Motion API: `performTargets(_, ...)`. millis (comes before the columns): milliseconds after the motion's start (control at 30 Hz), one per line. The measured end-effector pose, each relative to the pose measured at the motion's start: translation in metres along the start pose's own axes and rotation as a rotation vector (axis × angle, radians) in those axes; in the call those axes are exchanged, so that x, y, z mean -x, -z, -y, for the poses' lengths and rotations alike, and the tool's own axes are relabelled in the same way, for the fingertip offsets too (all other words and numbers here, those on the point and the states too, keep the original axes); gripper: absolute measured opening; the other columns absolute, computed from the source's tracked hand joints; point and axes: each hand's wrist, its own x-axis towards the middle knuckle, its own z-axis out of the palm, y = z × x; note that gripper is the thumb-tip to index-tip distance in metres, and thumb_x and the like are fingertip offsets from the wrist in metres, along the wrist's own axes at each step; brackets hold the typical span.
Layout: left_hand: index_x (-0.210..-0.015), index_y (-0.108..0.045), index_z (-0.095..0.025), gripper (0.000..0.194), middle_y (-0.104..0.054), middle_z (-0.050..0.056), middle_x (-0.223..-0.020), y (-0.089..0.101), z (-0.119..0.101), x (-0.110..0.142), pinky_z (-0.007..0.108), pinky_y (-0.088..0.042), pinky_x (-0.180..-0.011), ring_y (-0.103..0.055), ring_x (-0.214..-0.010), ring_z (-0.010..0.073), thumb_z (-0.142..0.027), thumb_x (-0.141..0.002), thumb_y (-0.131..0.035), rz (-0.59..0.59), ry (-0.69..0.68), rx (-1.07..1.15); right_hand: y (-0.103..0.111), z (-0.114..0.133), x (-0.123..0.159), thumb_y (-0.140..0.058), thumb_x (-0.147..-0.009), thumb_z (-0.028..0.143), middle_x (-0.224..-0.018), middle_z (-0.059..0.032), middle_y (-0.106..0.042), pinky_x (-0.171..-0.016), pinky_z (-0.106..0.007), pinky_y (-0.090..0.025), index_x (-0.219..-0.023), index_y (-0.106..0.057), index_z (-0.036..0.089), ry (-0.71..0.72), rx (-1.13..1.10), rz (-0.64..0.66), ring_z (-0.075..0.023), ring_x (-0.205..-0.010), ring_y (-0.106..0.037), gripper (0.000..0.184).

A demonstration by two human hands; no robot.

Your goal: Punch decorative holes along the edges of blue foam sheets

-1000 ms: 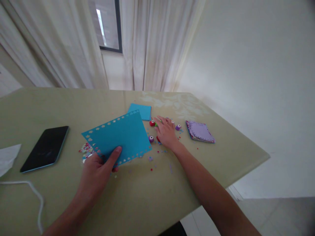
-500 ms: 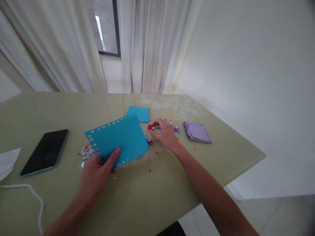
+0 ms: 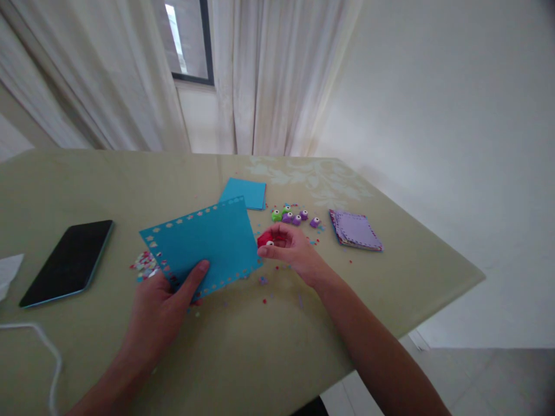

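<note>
My left hand (image 3: 173,294) grips a blue card (image 3: 212,242) near its lower left corner, thumb on top. Small punched shapes run along the card's edges. My right hand (image 3: 292,248) pinches a small red craft punch (image 3: 265,239) with an eye on it, close to the card's right edge. Part of the punch is hidden by the fingers. Beyond that hand stand several purple punches (image 3: 297,219) and green punches (image 3: 276,215), each with an eye.
A stack of blue cards (image 3: 247,193) lies behind the held card. To the right is a stack of purple cards (image 3: 358,230). Paper confetti (image 3: 145,263) is heaped at the left, with loose bits scattered around. Further left lie a tablet (image 3: 69,263), white cable (image 3: 47,344) and white paper (image 3: 9,271).
My right hand has drawn back from the row of punches toward me with the red punch, nearing the card's right edge. The left hand still holds the card. The view has shifted slightly.
</note>
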Motion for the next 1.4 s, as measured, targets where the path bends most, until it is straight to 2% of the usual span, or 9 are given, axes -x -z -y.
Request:
performTargets(167,-0.058,-0.067,-0.024,0.047,-0.068,0.0,-0.054,-0.001,0.007,0.0,0.028,-0.047,-0.046,-0.06,-0.048,0.0188,-0.067,-0.077,-0.072,0.004,-0.032,-0.025,-0.002,-0.005,0.001,-0.096,-0.068,0.041,-0.094,-0.0025,-0.076,-0.078,-0.032,-0.055,-0.097,-0.075,0.023,-0.026,0.038,0.041,-0.0188,-0.085,-0.07,0.04)
performTargets(267,-0.06,-0.068,-0.025,0.044,-0.068,-0.001,-0.055,-0.001,0.005,-0.001,0.029,-0.048,-0.047,-0.061,-0.047,0.0192,-0.065,-0.077,-0.072,0.003,-0.045,-0.039,-0.003,-0.003,0.002,-0.096,-0.066,0.041,-0.092,-0.0016,-0.074,-0.079,-0.032,-0.054,-0.094,-0.074,0.023,-0.008,0.017,0.03,-0.0182,-0.085,-0.069,0.04)
performTargets(400,-0.062,-0.069,-0.025,0.044,-0.07,-0.001,-0.057,-0.001,0.002,0.001,0.03,-0.05,-0.048,-0.063,-0.05,0.0203,-0.065,-0.079,-0.072,0.0,-0.069,-0.039,-0.004,-0.001,0.003,-0.099,-0.063,0.039,-0.088,0.0002,-0.072,-0.076,-0.031,-0.053,-0.093,-0.073,0.023,-0.055,0.007,0.064,-0.0169,-0.08,-0.066,0.042)
performTargets(533,-0.063,-0.07,-0.025,0.044,-0.072,0.0,-0.058,0.0,0.006,0.002,0.028,-0.049,-0.049,-0.066,-0.052,0.0202,-0.065,-0.081,-0.072,0.004,-0.081,-0.053,-0.002,-0.001,0.002,-0.095,-0.07,0.045,-0.091,-0.0012,-0.073,-0.077,-0.03,-0.049,-0.089,-0.074,0.023,-0.065,0.019,0.075,-0.017,-0.083,-0.066,0.036)
performTargets(700,-0.056,-0.065,-0.025,0.05,-0.067,0.0,-0.051,0.0,0.009,0.002,0.028,-0.045,-0.045,-0.062,-0.046,0.0192,-0.067,-0.082,-0.069,0.039,-0.126,-0.1,0.003,-0.007,-0.001,-0.094,-0.068,0.054,-0.091,-0.0022,-0.075,-0.065,-0.028,-0.044,-0.095,-0.076,0.023,-0.144,0.037,0.041,-0.017,-0.079,-0.064,0.045)
performTargets(900,-0.058,-0.066,-0.024,0.048,-0.068,0.0,-0.052,-0.001,0.002,0.001,0.028,-0.046,-0.045,-0.062,-0.047,0.0191,-0.066,-0.08,-0.07,0.022,-0.089,-0.063,0.003,-0.011,-0.001,-0.098,-0.064,0.047,-0.094,-0.0017,-0.077,-0.076,-0.03,-0.049,-0.093,-0.077,0.023,-0.139,0.005,0.087,-0.0172,-0.083,-0.067,0.043)
performTargets(1200,-0.065,-0.069,-0.024,0.044,-0.072,-0.001,-0.058,-0.004,0.004,0.001,0.027,-0.051,-0.047,-0.068,-0.051,0.0201,-0.065,-0.08,-0.07,0.019,-0.059,-0.006,0.0,-0.012,0.0,-0.097,-0.065,0.049,-0.092,-0.0024,-0.078,-0.071,-0.028,-0.047,-0.094,-0.078,0.022,-0.159,-0.021,0.094,-0.0156,-0.08,-0.066,0.044)
performTargets(1400,-0.063,-0.066,-0.024,0.047,-0.07,0.0,-0.056,-0.005,0.005,0.001,0.028,-0.051,-0.047,-0.069,-0.051,0.021,-0.067,-0.08,-0.07,0.004,-0.058,-0.035,-0.002,-0.012,0.0,-0.098,-0.062,0.047,-0.091,-0.0016,-0.077,-0.074,-0.028,-0.049,-0.091,-0.078,0.022,-0.165,-0.052,0.099,-0.0156,-0.08,-0.066,0.043)
